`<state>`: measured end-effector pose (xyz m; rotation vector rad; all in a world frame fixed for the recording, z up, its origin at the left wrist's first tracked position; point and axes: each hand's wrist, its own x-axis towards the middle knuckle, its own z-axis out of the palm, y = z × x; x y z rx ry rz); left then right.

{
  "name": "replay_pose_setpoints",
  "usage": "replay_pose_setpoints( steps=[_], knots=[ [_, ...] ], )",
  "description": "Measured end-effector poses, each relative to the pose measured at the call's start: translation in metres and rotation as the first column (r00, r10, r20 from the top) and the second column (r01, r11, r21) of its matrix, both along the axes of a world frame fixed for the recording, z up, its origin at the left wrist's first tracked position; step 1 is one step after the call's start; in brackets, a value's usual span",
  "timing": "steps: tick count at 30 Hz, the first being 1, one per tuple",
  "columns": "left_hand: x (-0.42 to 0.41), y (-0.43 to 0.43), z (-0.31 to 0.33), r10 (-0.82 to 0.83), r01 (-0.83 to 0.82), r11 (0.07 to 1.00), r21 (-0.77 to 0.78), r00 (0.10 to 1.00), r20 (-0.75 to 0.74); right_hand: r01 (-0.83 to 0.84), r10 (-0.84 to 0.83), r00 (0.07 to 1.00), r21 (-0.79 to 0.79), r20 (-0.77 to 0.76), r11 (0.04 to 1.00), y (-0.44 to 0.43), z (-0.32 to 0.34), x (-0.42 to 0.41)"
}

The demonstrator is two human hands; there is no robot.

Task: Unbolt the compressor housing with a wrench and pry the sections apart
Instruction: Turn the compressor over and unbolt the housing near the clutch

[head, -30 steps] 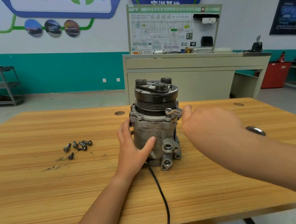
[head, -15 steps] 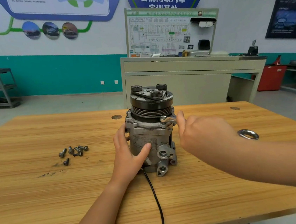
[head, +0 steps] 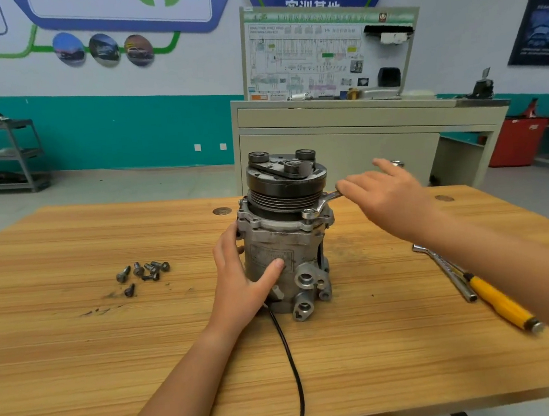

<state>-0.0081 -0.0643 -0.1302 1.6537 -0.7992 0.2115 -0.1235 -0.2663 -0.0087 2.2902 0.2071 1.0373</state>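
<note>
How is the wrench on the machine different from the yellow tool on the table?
The wrench is bare silver metal; the screwdriver has a yellow handle. The wrench sits up on a compressor bolt under the right hand; the screwdriver lies flat on the table, untouched. Both are long, thin tools.

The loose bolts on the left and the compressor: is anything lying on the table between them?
In the head view, only the left hand, gripping the compressor; otherwise bare table beside the loose bolts.

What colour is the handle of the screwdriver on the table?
Yellow; the screwdriver handle shows in the head view.
</note>
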Motion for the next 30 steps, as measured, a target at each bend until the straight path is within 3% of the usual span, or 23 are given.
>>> replay_pose_setpoints(
  steps=[3, 5, 6, 8, 10, 12, 14, 21, 30],
  knots=[
    [-0.008, 0.007, 0.022, 0.071, -0.063, 0.978, -0.199, 0.997, 0.032, -0.167, 0.092, 0.974, 0.384, 0.208, 0.908, 0.004, -0.025, 0.011],
    [-0.012, 0.012, 0.053, 0.107, -0.017, 0.965, -0.263, 0.938, 0.329, -0.263, 0.042, 0.950, 0.721, 0.310, 0.641, 0.005, -0.037, 0.010],
    [-0.014, 0.014, 0.070, 0.084, 0.026, 0.978, -0.206, 0.859, 0.505, -0.306, 0.006, 0.941, 0.843, 0.339, 0.443, 0.006, -0.041, 0.011],
    [-0.013, 0.011, 0.104, -0.066, 0.024, 0.997, 0.067, 0.660, 0.749, -0.332, -0.027, 0.942, 0.942, 0.334, 0.047, 0.010, -0.043, 0.016],
    [-0.010, 0.004, 0.130, -0.304, -0.131, 0.889, 0.439, 0.547, 0.780, -0.274, 0.024, 0.956, 0.922, 0.291, -0.275, 0.014, -0.045, 0.022],
    [-0.005, -0.002, 0.142, -0.450, -0.289, 0.692, 0.662, 0.545, 0.708, -0.196, 0.071, 0.965, 0.878, 0.251, -0.437, 0.020, -0.048, 0.026],
    [0.001, -0.007, 0.146, -0.502, -0.324, 0.620, 0.715, 0.536, 0.679, -0.130, 0.106, 0.971, 0.850, 0.213, -0.510, 0.023, -0.051, 0.029],
    [0.003, -0.014, 0.158, -0.557, -0.245, 0.595, 0.766, 0.561, 0.613, -0.049, 0.160, 0.969, 0.782, 0.187, -0.621, 0.024, -0.059, 0.040],
    [0.006, -0.014, 0.153, -0.551, -0.182, 0.669, 0.720, 0.529, 0.645, -0.023, 0.171, 0.967, 0.737, 0.187, -0.676, 0.017, -0.059, 0.048]
  ],
)
